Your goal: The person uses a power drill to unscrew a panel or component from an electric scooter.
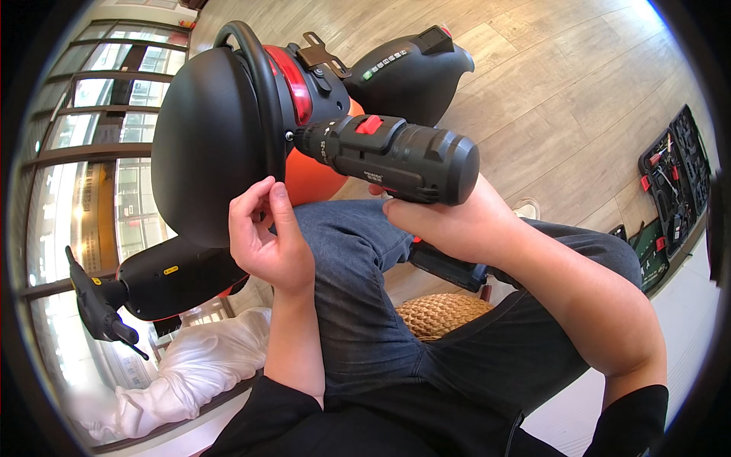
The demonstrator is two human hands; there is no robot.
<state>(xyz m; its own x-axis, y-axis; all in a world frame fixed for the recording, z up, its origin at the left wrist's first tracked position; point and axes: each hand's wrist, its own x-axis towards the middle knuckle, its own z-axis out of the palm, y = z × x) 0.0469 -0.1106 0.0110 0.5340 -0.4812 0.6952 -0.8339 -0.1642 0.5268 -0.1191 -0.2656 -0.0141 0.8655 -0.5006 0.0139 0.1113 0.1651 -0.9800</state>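
My right hand grips a black cordless drill with a red switch on top. Its chuck end meets a small silver bolt beside the black grab bar of an electric scooter. My left hand is just below the bar, thumb and forefinger pinched together; whatever they may hold is too small to make out. The scooter's black seat lies left of the bar. Right of it are a red tail light and a metal bracket. The drill hides part of the orange body panel.
A black rear fender extends toward the far right. The scooter's handlebar is at the left, near a white cloth-like bundle. An open tool case lies on the wooden floor at right. A woven stool shows between my legs.
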